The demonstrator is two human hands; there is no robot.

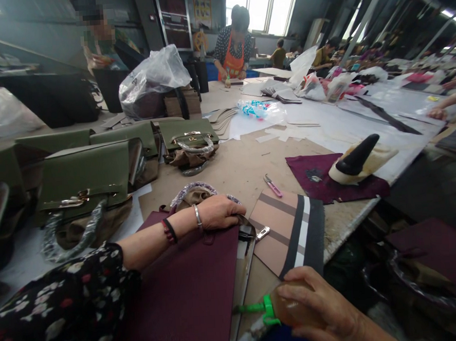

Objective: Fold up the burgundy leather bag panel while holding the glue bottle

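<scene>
**Hands on maroon bag, glue bottle in right**

Left hand (221, 212) lies palm down, fingers curled over the top edge of a maroon pebbled-leather handbag (189, 291) lying flat on the worktable (235, 165), right in front of the person. Wrist has one silver bangle and one red-black band; sleeve is black floral. Right hand (321, 309) is wrapped around a soft amber squeeze bottle (294, 305) with green nozzle (255, 309), tip pointing at the bag's right edge. Just beside: striped panel (293, 231) in tan, black, white. One pink-handled snip (272, 185). One black cone form (356, 157) on maroon cloth (321, 177). Four olive green bags (85, 174), smooth leather, gold clasps, plastic-wrapped handles. Red wall poster too blurred to read.
</scene>
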